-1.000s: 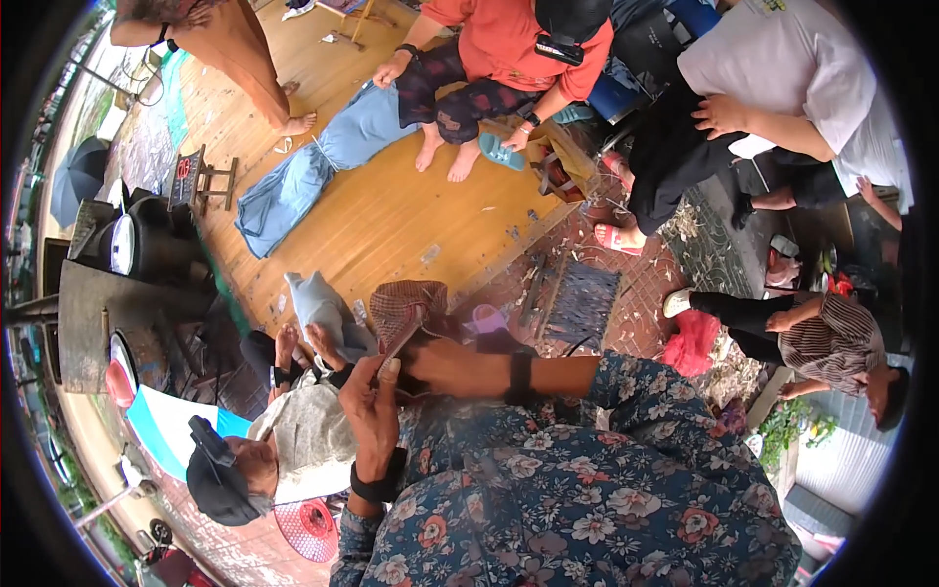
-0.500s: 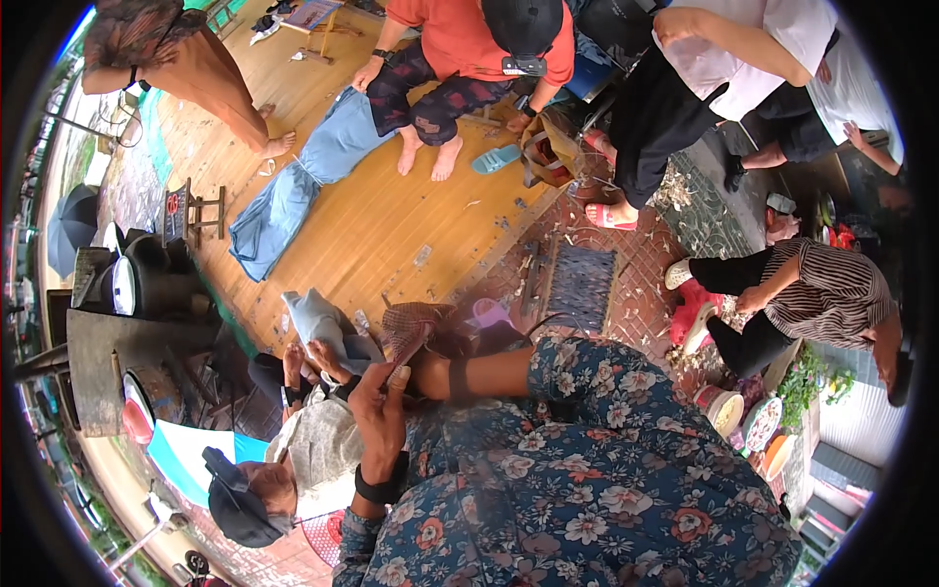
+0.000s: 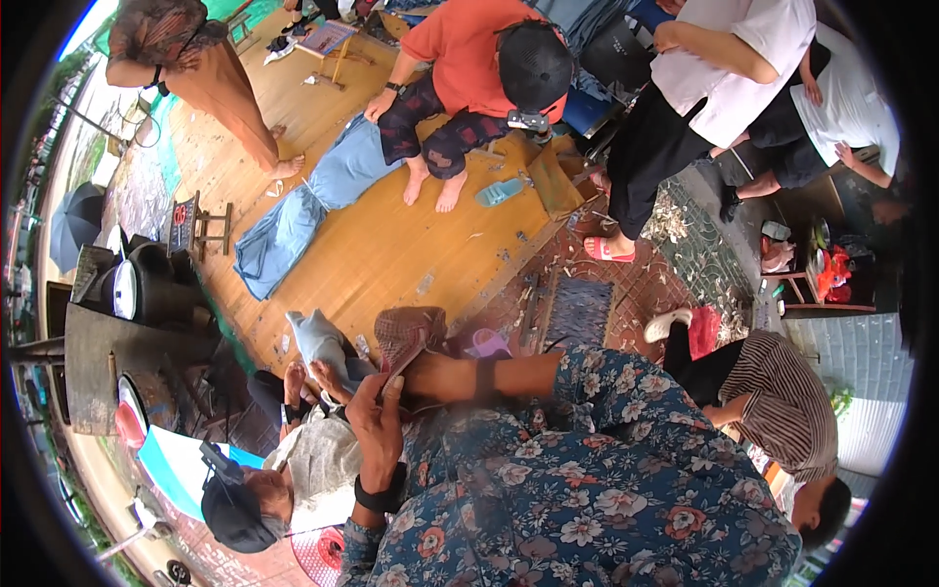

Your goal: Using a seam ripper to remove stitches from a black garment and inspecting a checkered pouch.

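My left hand (image 3: 377,421) pinches the edge of a reddish-brown woven or checked item (image 3: 409,328), which stands up just above my hands near the bottom middle. I cannot make out exactly what it is. My right hand (image 3: 425,377) reaches in from the right to the same item, just right of my left thumb. Its fingers are hidden behind or inside the item. A dark band is on each of my wrists. Light grey-blue cloth (image 3: 318,342) lies just beyond, by the bare feet of a person in a cap (image 3: 249,499) beside me at the lower left.
A person in red (image 3: 460,49) sits by blue cloth (image 3: 274,245) on the wooden platform (image 3: 391,264). Several others stand or crouch at left and right, one in a striped shirt (image 3: 778,411). Black pots (image 3: 161,279), a small stool (image 3: 196,225), slippers (image 3: 499,193) and a dark mat (image 3: 577,313) are around.
The person in stripes has moved down and bent over. The co-worker in red let go of the slipper earlier. My hands stay together on the woven item, slightly shifted.
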A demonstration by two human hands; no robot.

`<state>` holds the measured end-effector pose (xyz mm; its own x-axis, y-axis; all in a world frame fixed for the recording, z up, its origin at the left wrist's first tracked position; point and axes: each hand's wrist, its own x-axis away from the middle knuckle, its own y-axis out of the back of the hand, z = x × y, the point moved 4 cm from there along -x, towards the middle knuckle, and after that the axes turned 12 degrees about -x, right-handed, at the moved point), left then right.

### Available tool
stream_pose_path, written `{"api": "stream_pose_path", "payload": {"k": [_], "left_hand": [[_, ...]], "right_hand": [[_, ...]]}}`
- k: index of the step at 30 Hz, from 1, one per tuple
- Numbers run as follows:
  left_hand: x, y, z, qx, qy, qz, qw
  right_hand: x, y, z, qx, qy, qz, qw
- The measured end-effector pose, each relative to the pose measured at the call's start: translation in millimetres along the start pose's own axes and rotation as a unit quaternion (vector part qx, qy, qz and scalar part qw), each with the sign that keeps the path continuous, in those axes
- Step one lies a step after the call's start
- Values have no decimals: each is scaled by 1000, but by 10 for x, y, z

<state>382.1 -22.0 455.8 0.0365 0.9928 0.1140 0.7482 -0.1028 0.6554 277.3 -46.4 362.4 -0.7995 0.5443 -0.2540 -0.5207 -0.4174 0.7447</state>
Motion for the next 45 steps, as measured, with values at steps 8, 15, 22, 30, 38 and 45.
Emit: {"api": "stream_pose_path", "payload": {"k": [8,15,22,30,38,45], "left_hand": [[-120,-8,44,10,-18,0,1000],[-264,72,261,98,15,-22,995],[-371,60,284,156,24,-14,987],[-449,-198,254,407,105,165,892],[-392,-162,110,434,168,131,875],[-439,-69,-100,394,77,91,911]], "right_hand": [[63,-183,-37,23,75,0,997],[86,825,136,-214,-108,-77,968],[532,1325,-102,-448,-242,-322,798],[117,1316,270,-345,-144,-243,895],[230,1475,257,-363,-143,-216,895],[147,1120,135,-224,-129,-81,963]]}}
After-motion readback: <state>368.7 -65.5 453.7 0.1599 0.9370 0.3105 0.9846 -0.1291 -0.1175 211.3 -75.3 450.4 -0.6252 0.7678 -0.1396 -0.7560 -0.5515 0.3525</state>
